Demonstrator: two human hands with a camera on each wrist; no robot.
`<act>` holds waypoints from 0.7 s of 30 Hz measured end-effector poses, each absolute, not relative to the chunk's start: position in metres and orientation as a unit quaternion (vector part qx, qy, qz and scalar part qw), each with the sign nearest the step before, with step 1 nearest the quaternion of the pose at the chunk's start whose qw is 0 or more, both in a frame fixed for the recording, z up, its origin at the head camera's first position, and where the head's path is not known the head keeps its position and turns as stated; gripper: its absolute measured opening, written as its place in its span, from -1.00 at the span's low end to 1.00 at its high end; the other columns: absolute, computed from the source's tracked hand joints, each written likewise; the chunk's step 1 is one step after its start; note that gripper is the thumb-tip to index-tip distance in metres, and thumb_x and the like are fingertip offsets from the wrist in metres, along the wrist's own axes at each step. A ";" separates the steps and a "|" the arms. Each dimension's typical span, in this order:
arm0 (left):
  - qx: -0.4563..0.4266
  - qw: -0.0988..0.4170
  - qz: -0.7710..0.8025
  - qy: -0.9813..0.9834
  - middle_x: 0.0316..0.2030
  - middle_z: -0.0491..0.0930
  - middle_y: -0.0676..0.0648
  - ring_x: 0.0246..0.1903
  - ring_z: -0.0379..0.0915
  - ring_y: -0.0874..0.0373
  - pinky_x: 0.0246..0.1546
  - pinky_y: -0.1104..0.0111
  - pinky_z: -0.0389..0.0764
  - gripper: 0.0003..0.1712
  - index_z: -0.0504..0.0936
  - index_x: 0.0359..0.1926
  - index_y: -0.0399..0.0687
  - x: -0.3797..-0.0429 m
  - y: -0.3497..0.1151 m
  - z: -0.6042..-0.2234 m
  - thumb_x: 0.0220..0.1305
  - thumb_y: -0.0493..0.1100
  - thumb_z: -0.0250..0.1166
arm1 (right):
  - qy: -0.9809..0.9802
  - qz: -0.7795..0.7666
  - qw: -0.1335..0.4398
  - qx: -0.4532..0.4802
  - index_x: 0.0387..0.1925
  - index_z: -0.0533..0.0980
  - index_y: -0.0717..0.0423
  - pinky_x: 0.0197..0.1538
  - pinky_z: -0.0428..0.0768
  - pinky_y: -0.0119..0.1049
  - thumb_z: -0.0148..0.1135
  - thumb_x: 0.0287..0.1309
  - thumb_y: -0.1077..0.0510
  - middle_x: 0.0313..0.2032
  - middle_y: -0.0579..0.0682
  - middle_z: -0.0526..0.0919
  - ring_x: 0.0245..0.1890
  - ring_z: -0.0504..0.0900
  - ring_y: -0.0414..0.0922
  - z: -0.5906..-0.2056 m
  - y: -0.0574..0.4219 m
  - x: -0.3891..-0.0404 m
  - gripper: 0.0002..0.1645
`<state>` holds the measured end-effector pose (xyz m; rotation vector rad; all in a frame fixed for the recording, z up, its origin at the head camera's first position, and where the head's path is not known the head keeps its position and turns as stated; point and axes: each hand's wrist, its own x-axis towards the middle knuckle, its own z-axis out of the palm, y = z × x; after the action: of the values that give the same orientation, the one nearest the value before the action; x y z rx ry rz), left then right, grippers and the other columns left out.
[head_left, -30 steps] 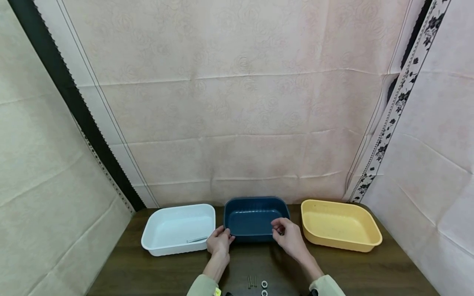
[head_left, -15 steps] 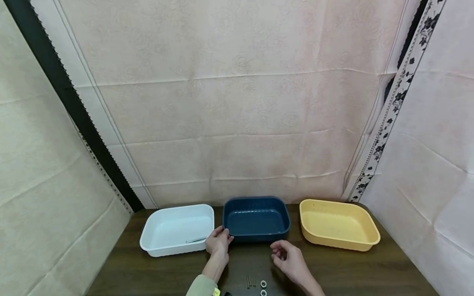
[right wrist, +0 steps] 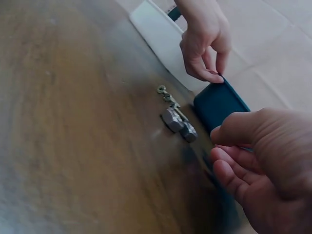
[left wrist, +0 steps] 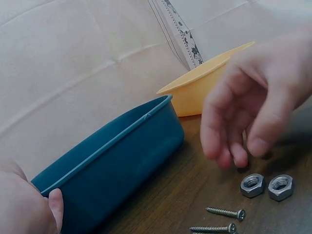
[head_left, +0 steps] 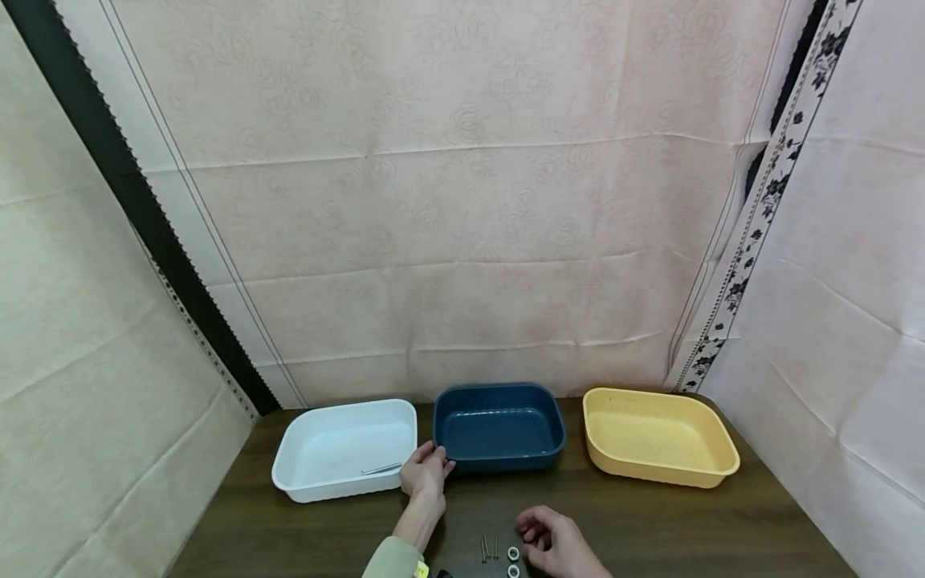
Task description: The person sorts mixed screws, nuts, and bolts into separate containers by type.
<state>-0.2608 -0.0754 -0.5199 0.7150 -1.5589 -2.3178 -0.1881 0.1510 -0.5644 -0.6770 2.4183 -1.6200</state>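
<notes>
My left hand [head_left: 425, 471] pinches the near left corner of the dark blue tray [head_left: 499, 461] between thumb and fingers. My right hand [head_left: 560, 546] is over the table in front of that tray, its fingers loosely bent with nothing between them. Just beside its fingertips lie two hex nuts [left wrist: 281, 187], which look like small pale rings in the head view. Left of the nuts, small screws [left wrist: 225, 212] lie flat on the wood. In the right wrist view the right hand's thumb [right wrist: 239, 126] overlaps part of the blue tray.
A white tray [head_left: 332, 445] stands at left, with thin metal pieces [head_left: 381, 468] lying in it. The yellow tray [head_left: 650, 433] is at right. A pale cloth [head_left: 462, 241] hangs behind the dark wooden table [head_left: 325, 538], with more cloth on both sides.
My right hand has drawn back from the blue tray's near right edge, toward me and down beside the nuts. The left hand keeps its hold on the tray's corner.
</notes>
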 end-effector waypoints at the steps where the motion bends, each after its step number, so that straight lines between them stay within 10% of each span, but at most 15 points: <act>1: 0.246 0.128 -0.797 -0.536 -0.10 0.57 -0.43 -0.22 0.58 -0.18 -0.35 0.31 0.73 -0.60 0.53 0.14 -0.53 -0.261 -0.075 -0.520 0.28 -0.49 0.26 | 0.805 -0.543 0.090 -0.220 -0.11 0.57 0.27 -0.34 0.59 -0.40 0.35 0.07 0.42 -0.26 0.00 0.61 -0.33 0.55 -0.24 -0.565 0.150 -0.188 -0.70; 21: 0.253 0.131 -0.794 -0.537 -0.13 0.59 -0.40 -0.25 0.59 -0.13 -0.36 0.33 0.73 -0.60 0.54 0.12 -0.52 -0.264 -0.076 -0.521 0.25 -0.50 0.26 | 0.817 -0.488 0.117 -0.283 -0.12 0.64 0.08 -0.31 0.54 -0.40 0.39 0.04 0.38 -0.22 -0.20 0.56 -0.28 0.50 -0.28 -0.563 0.145 -0.190 -0.67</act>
<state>-0.2638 -0.0764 -0.5214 0.7345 -1.5588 -2.3060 -0.1901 0.1446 -0.5631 -0.8286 2.3928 -1.4294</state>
